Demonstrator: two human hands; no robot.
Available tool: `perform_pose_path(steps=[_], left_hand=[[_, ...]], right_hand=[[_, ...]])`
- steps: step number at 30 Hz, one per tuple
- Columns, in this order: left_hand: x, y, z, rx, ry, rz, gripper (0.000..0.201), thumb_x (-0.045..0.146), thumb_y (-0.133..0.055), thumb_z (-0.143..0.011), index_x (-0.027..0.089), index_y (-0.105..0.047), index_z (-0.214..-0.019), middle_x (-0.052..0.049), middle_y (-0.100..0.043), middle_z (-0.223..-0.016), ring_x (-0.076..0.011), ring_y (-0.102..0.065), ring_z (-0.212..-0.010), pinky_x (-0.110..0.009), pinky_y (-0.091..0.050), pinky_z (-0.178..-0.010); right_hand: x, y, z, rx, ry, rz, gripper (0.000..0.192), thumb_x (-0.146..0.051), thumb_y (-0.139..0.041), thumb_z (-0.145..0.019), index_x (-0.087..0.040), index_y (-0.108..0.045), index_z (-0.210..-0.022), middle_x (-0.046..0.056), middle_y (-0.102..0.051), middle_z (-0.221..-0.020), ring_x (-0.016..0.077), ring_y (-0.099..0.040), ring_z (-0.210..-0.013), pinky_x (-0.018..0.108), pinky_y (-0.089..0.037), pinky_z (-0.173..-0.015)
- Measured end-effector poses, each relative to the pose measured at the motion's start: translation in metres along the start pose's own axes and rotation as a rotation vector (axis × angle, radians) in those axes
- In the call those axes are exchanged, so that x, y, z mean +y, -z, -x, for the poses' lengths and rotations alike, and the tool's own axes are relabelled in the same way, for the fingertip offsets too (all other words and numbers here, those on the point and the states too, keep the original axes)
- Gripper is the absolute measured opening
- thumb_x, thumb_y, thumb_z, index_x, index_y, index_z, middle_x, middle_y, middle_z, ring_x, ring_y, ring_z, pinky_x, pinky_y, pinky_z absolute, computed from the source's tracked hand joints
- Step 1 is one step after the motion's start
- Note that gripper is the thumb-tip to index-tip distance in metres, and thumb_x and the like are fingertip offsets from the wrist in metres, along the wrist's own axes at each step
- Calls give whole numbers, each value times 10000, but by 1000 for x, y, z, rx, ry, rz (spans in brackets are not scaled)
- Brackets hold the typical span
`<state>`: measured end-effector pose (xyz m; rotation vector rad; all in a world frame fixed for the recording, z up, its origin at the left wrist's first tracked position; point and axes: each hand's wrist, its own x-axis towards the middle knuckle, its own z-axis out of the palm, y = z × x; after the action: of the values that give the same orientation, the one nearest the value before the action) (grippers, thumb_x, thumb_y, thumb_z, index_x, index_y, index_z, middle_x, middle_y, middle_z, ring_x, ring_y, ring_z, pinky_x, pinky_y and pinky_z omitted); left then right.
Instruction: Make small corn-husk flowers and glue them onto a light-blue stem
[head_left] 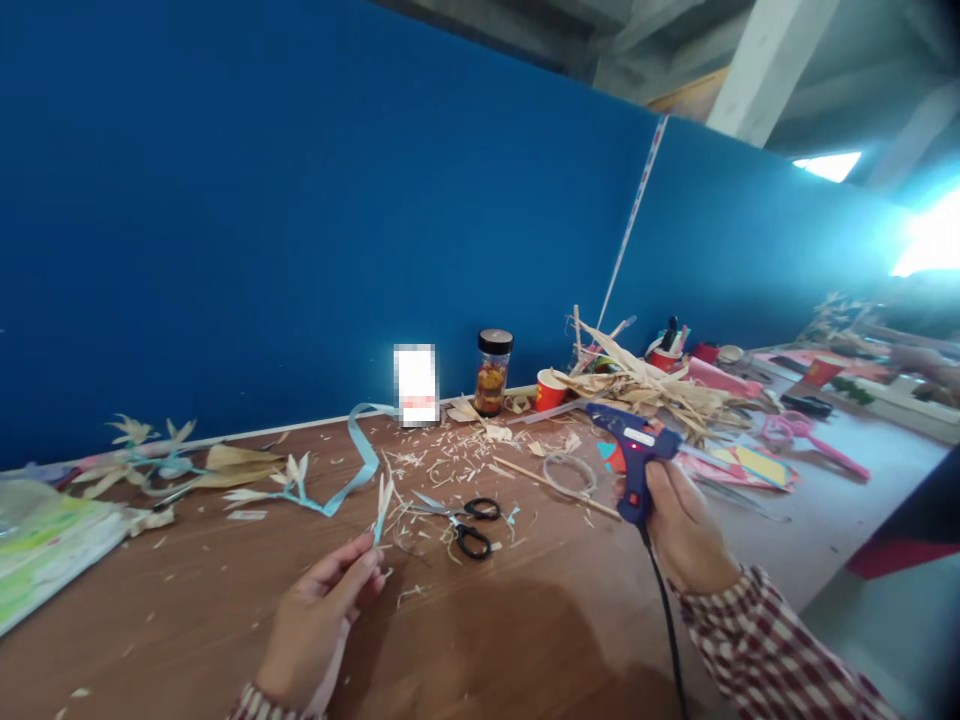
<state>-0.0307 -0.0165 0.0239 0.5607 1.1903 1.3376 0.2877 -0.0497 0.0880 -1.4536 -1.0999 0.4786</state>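
Observation:
My left hand [319,615] pinches a small flower bud [383,508] of pale, narrow petals with a light-blue strip along it, held upright above the table. In my right hand [686,525] is a blue glue gun [637,455], its nozzle pointing left and its black cord hanging down. The two hands are well apart. Between them lie scissors [469,520] with black handles, blades toward the bud. Left of the bud rests a flower sprig [289,485] with pale petals and a blue-wrapped stem, and a light-blue ribbon [365,455] trails from beside it.
Pale husk scraps litter the brown table [187,610]. At the back stand a lidded jar [493,375] and a red paper cup [550,390]. Dried husks [652,385] pile up beyond the glue gun. A roll of clear tape [570,477] and a thin stick lie nearer.

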Motion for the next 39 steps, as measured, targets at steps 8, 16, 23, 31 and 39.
perform_pose_path(steps=[8, 16, 23, 31, 39], left_hand=[[1, 0, -1, -21, 27, 66, 150, 75, -694, -598, 98, -645, -738, -31, -632, -649, -69, -569, -532, -160, -505, -528], [2, 0, -3, -43, 53, 109, 74, 67, -659, -646, 100, -627, -705, -20, -601, -624, -54, -545, -503, -156, -496, -506], [-2, 0, -3, -68, 33, 86, 143, 152, -716, -588, 98, -624, -683, -5, -591, -605, -56, -539, -508, -151, -474, -499], [-3, 2, -3, -81, 23, 17, 218, 247, -726, -569, 106, -625, -701, -5, -604, -608, -55, -539, -487, -152, -437, -479], [-1, 1, -3, -67, 28, 49, 226, 243, -743, -535, 106, -636, -679, -7, -604, -602, -59, -535, -495, -166, -453, -499]], right_hand=[[-26, -69, 37, -369, -647, -634, 283, -475, -491, -773, -198, -540, -808, -1, -527, -654, 82, -463, -502, 132, -344, -324], [-31, -114, 48, -652, -543, -692, 299, -461, -534, -751, -170, -500, -694, -36, -461, -557, 44, -352, -428, 105, -292, -294], [-11, -125, 54, -754, -445, -530, 305, -444, -550, -745, -145, -505, -783, -18, -528, -558, 47, -427, -420, 107, -323, -296], [-11, -126, 60, -818, -314, -303, 307, -452, -484, -783, -145, -483, -776, -28, -519, -528, 41, -426, -378, 114, -286, -297], [-12, -122, 62, -859, -256, -170, 309, -455, -472, -784, -147, -471, -794, -16, -521, -575, 57, -449, -427, 126, -303, -320]])
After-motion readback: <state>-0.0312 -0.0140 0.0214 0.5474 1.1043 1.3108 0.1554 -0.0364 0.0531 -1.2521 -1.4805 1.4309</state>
